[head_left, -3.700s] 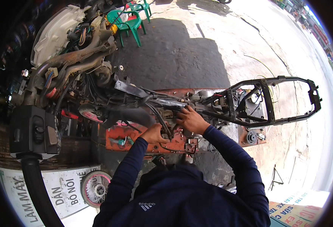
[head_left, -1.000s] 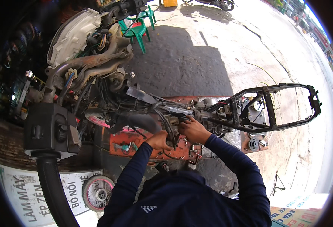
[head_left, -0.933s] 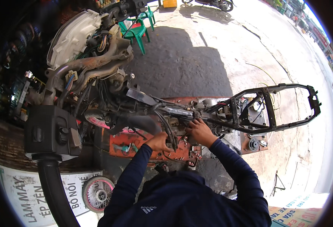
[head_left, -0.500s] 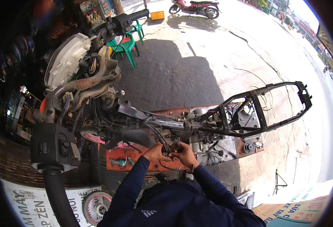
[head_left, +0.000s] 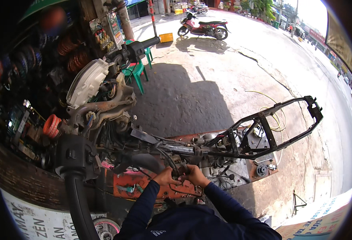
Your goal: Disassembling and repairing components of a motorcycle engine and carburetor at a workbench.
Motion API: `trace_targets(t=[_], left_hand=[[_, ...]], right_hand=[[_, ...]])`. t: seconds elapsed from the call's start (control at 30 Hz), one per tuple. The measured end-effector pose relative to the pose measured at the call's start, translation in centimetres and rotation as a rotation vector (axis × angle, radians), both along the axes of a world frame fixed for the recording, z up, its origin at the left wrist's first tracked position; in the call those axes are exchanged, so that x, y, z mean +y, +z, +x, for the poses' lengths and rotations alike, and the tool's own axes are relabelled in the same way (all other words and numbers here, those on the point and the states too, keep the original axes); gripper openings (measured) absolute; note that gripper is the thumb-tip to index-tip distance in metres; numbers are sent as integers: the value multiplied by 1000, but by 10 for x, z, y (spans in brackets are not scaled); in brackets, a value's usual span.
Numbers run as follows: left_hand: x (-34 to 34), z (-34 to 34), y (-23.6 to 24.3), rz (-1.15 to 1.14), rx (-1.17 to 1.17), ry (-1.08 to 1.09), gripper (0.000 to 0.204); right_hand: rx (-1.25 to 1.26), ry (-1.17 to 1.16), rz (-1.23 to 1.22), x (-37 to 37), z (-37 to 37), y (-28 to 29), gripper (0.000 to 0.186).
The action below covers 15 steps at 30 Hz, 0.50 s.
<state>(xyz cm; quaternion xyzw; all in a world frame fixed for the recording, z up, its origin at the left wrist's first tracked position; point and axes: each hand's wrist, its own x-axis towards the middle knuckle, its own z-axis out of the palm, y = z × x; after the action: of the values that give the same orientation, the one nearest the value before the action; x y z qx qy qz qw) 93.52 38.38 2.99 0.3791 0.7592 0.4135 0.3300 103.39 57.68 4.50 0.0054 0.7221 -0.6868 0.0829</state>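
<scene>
A stripped motorcycle frame [head_left: 267, 128] lies over an orange metal platform [head_left: 126, 180], with engine, wiring and a white headlamp housing [head_left: 86, 82]. At the middle, below a bundle of black hoses [head_left: 166, 156], my left hand [head_left: 165, 176] and my right hand [head_left: 196, 176] meet on a small dark part [head_left: 179, 171], fingers curled round it. Its exact kind is hidden by my fingers. The black handlebar grip [head_left: 77, 196] stands up close at the left.
Green chairs [head_left: 136, 74], a yellow crate [head_left: 166, 37] and a parked red scooter [head_left: 203, 29] are beyond. Dark shop shelving [head_left: 28, 60] runs along the left, a yellow hose [head_left: 279, 127] lies right, and a spoked wheel [head_left: 105, 228] sits lower left.
My right hand has left the frame tube and come down beside my left hand on the dark part. The view has tilted up, showing more of the street and scooter.
</scene>
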Motion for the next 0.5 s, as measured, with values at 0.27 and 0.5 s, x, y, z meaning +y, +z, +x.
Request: trace_targets(t=[0.27,0.5], left_hand=[[12,7,19,55,-125,10,71],[7,1,-19,-46,-22,53,67]], right_hand=[[-11,72,-278,20,1,3,17],[6,-27,-76,22,6,12,26]])
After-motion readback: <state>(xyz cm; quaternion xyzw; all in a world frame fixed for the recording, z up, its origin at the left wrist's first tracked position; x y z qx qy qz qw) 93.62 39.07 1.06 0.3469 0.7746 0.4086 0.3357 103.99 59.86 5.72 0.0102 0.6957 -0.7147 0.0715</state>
